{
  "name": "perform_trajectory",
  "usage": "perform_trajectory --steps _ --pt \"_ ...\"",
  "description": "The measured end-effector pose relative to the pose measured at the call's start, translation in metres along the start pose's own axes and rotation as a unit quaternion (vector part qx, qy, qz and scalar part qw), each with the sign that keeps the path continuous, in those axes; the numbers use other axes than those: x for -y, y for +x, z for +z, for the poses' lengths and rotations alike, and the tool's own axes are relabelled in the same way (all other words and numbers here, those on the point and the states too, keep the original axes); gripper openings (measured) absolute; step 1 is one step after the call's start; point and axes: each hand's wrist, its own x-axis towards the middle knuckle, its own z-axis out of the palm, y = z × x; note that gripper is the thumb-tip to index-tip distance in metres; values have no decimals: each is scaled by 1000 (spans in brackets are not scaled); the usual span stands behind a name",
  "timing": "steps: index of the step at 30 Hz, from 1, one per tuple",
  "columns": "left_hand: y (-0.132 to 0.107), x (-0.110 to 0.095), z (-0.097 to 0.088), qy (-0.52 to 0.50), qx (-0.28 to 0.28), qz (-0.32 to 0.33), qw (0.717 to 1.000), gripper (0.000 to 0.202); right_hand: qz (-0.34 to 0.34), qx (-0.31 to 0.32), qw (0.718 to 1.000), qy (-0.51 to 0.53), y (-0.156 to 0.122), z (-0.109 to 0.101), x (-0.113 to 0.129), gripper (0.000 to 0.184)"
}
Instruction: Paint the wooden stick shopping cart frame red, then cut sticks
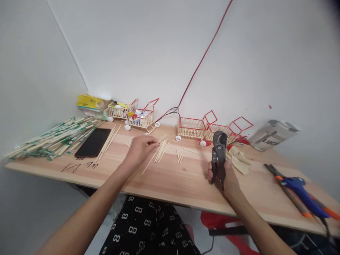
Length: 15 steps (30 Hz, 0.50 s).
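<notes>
My left hand point(140, 148) reaches over the wooden table point(170, 180), fingers pinched on a thin wooden stick point(151, 161) that slants toward me. A small bundle of cut sticks point(162, 150) lies just right of that hand. My right hand point(227, 175) is wrapped round the handles of black cutting pliers point(219, 150), held upright with the jaws pointing up. Short stick offcuts point(180, 157) lie between the two hands.
Small carts of sticks with red frames stand along the wall point(135, 115) point(209, 129). A pile of wrapped chopsticks point(53, 138) and a black phone point(93, 142) lie at left. A blue glue gun point(300, 187), a silver box point(271, 134) and a red cable point(202, 60) are at right.
</notes>
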Motion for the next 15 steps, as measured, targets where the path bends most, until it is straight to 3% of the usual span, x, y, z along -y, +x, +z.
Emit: perform_trajectory --steps 3,5,7,9,15 --pt "33 -16 46 80 109 150 979 11 -13 -16 1000 -5 -2 -1 2 71" --pt "53 -25 77 127 191 195 954 9 -22 -19 1000 -8 -3 -1 4 71" --pt "70 -30 101 132 251 180 942 10 -25 -21 999 -12 -4 -1 7 70" --pt "83 -31 118 98 295 118 943 12 -22 -26 999 -15 -5 -2 8 70" --pt "98 -24 139 52 307 55 949 18 -27 -8 998 -48 -4 -10 10 71"
